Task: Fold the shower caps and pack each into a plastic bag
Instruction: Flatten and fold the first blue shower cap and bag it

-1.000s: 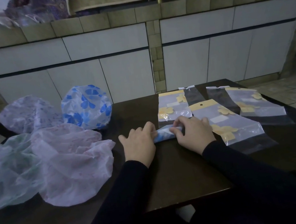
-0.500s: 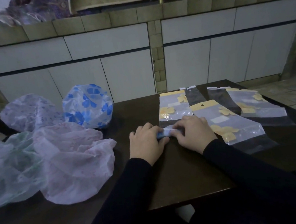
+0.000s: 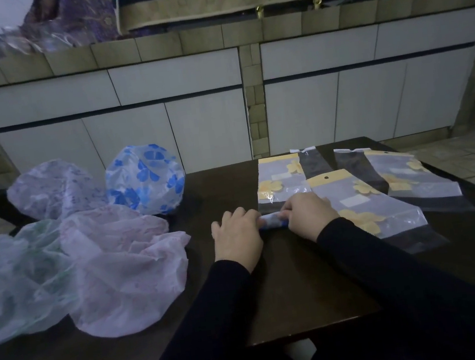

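Both hands pinched a tightly rolled blue-and-white cap (image 3: 273, 221) on the dark bench (image 3: 289, 287): the left hand (image 3: 237, 237) curled over its left end, the right hand (image 3: 310, 214) over its right end. Just beyond the roll lay a clear bag (image 3: 280, 184) with a yellow header, and two more bags (image 3: 367, 208) fanned right of it toward the bench edge. Bare bench lay nearer than the roll. Left of the roll sat crinkled loose caps (image 3: 127, 267), one puffed and blue-flowered (image 3: 145, 179).
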{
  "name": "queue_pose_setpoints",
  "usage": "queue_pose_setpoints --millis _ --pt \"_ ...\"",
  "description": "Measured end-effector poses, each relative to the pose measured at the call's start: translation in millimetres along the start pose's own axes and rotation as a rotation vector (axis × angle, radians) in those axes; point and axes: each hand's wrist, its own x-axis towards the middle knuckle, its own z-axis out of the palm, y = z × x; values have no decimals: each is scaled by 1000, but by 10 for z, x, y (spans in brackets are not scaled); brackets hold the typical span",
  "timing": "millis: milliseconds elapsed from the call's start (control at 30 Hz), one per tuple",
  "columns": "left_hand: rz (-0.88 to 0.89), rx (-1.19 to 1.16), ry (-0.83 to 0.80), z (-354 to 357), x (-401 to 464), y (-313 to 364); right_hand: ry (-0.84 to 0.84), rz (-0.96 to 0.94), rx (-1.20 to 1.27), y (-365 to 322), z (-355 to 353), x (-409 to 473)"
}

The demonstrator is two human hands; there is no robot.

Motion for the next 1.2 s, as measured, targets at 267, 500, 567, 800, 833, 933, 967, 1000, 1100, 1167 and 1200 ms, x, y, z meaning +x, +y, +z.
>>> queue_pose_setpoints --millis 267,500,567,800,833,933,967,1000,1100,1167,1200 --pt "11 7 17 24 13 22 19 88 -164 -47 76 64" --pt "30 -156 43 -12 77 -79 231 -142 -31 64 104 -88" --pt "33 -171 77 17 106 -92 262 -202 -19 94 98 -137" --pt "92 -336 86 51 135 -100 133 -295 -45 222 41 -214" --pt "73 -362 42 45 125 -131 104 -281 -35 229 40 -213" --pt "48 -367 -27 50 115 -192 100 -243 -7 210 51 -176" --pt "48 -346 -18 47 115 -189 107 -244 -7 194 55 -159" --pt "56 -319 -2 44 110 -179 107 -246 -8 184 52 -150" --pt "115 -229 14 31 120 -158 79 -267 -18 202 40 -136" --pt "152 -166 31 22 116 -144 59 -290 -15 233 28 -141" --pt "161 -142 44 17 109 -136 57 -296 -6 241 22 -145"
